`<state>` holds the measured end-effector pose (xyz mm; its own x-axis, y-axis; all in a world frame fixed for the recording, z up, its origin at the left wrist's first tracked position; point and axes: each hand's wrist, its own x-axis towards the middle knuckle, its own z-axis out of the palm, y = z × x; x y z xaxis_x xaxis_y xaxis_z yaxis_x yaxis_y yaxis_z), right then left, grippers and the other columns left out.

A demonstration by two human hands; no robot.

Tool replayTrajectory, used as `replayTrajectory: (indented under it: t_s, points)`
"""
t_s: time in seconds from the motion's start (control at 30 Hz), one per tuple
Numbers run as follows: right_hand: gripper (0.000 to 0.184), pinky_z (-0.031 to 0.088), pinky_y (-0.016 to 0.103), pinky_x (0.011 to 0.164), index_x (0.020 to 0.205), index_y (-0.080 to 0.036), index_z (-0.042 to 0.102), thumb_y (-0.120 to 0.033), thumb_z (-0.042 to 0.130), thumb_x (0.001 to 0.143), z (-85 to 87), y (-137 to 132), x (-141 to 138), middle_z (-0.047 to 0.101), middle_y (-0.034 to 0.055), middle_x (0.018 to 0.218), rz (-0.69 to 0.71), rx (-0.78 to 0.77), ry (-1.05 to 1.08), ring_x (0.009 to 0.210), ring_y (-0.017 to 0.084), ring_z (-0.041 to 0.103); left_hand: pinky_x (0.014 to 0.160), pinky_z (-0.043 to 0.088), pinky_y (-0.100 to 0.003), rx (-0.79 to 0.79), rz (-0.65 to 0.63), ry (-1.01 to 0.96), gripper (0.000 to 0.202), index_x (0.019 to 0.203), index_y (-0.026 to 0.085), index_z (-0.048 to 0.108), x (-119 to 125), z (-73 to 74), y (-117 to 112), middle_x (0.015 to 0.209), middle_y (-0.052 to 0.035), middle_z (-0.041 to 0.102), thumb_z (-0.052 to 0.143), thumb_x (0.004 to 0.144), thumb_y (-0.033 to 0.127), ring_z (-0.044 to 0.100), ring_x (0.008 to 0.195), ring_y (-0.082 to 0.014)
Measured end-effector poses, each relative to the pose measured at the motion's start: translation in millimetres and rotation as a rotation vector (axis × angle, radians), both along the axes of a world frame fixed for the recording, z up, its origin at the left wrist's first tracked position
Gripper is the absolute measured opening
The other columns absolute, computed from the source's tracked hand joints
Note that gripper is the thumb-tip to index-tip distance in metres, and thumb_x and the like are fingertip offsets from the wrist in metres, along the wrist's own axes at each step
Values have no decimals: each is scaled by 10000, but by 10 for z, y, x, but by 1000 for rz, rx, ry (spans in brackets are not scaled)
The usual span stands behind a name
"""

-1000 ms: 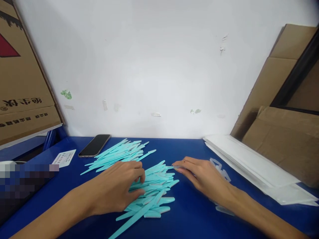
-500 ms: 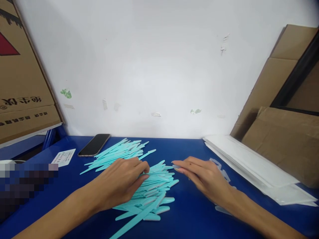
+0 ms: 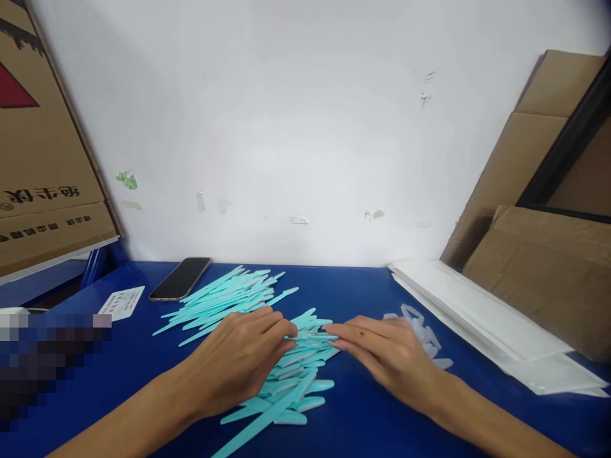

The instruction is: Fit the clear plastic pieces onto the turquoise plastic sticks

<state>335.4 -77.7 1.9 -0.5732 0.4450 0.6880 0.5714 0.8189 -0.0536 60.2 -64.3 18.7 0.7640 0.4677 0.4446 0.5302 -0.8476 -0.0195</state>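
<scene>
My left hand (image 3: pixel 252 353) is closed in a pinch on one turquoise eyebrow razor (image 3: pixel 312 336), held level just over the near pile of razors (image 3: pixel 286 388). From the other side, my right hand (image 3: pixel 382 350) pinches at the razor's right end. A small clear cap seems to be between those fingertips, mostly hidden by them. Loose clear plastic caps (image 3: pixel 432 337) lie on the blue table behind and to the right of my right hand. A second pile of turquoise razors (image 3: pixel 233 292) lies farther back, beyond my left hand.
A dark-screened phone (image 3: pixel 181 278) and a printed white card (image 3: pixel 123 303) lie at the back left. White flat sheets or bags (image 3: pixel 482 312) are stacked on the right. Cardboard (image 3: pixel 539 273) leans at the right, and a large carton (image 3: pixel 48 159) stands left. A white wall (image 3: pixel 305 127) closes the back.
My right hand has moved left and slightly down, bringing the cap to the razor's end. My left hand has shifted a little right with the razor.
</scene>
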Motion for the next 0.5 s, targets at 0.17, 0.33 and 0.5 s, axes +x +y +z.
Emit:
replayTrajectory:
  t_s: [0.17,0.33,0.5]
  points:
    - [241,518,211,607,1224,-222,686,-212,572,1012,79,-36,0,787,37,946,-29,70,89,747,131,736,576,350,-282,34,-6,-60,104,1049,197,537,-11,-3,12,855,-13,658,437,1034,172,567,719,-168]
    - [241,548,208,627,1220,-226,682,-190,567,1011,106,-36,-10,791,38,968,-20,77,112,786,130,749,593,372,-283,33,14,-53,137,1053,199,552,-70,-11,83,864,-18,667,417,1041,184,580,743,-171]
    - [239,558,203,650,1213,-204,683,-168,595,994,78,-50,-35,790,42,1004,-9,52,89,808,132,751,568,381,-283,79,-21,-9,139,1047,187,553,-49,11,39,835,-18,647,414,1041,182,570,717,-170]
